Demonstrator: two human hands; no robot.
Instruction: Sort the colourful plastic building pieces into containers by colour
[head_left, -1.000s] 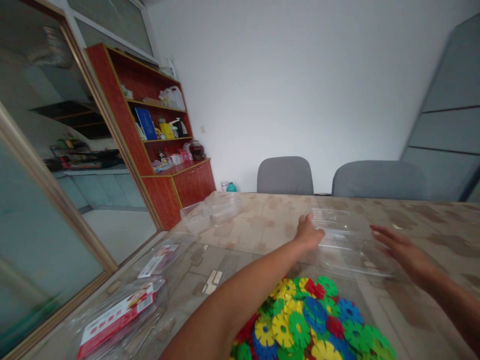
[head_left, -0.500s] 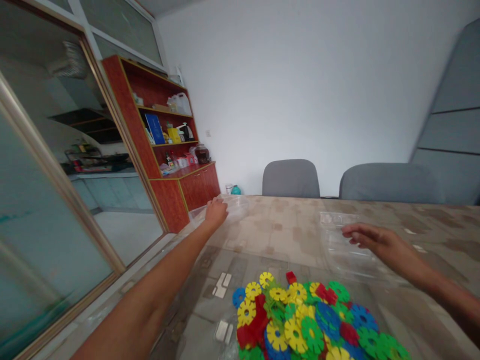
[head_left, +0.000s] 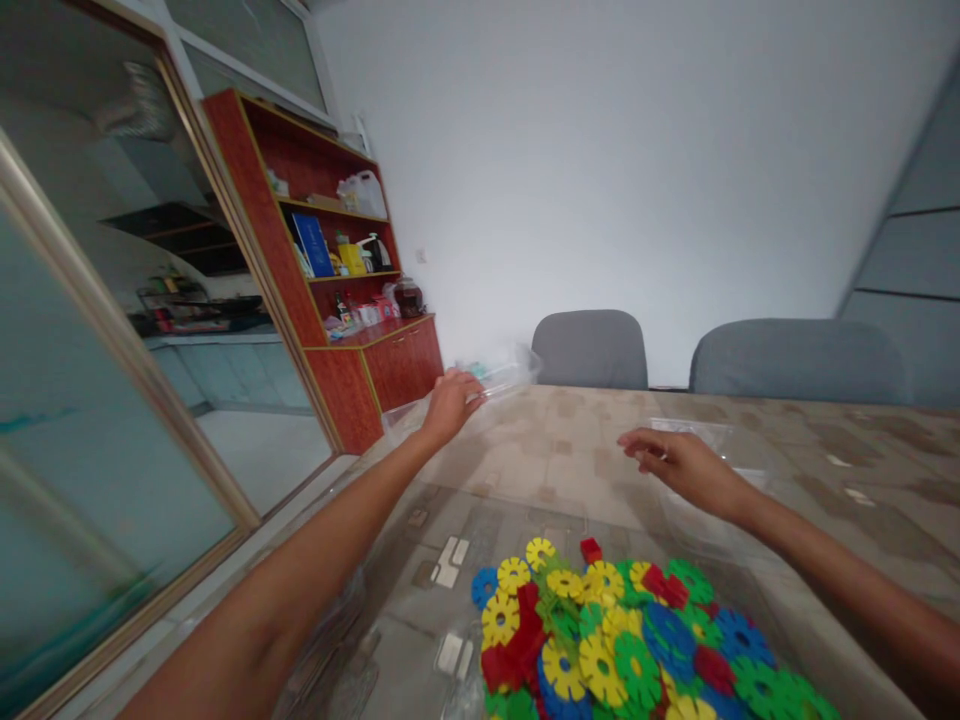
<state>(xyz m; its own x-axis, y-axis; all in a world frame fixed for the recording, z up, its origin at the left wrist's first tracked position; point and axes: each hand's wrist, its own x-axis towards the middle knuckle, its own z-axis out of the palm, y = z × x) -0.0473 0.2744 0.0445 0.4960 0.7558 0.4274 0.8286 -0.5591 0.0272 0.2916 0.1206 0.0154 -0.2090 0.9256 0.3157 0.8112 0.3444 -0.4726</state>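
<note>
My left hand (head_left: 450, 402) is stretched out to the far left of the table and grips a clear plastic container (head_left: 504, 377), which is lifted and tilted. A second clear container (head_left: 405, 420) lies just behind my wrist. My right hand (head_left: 675, 462) hovers over the table with its fingers loosely curled and nothing in them, beside a clear plastic tray (head_left: 716, 440). A pile of red, yellow, green and blue flower-shaped plastic pieces (head_left: 607, 640) lies on the table close to me.
The patterned table (head_left: 570, 460) has two grey chairs (head_left: 592, 348) (head_left: 795, 358) at its far side. A red shelf cabinet (head_left: 337, 270) with bottles and boxes stands at the left by a glass sliding door (head_left: 90, 400). Clear packaging (head_left: 330, 660) lies at the near left.
My left hand left the tray, reached to the far-left containers and lifted one. My right hand moved left, away from the tray.
</note>
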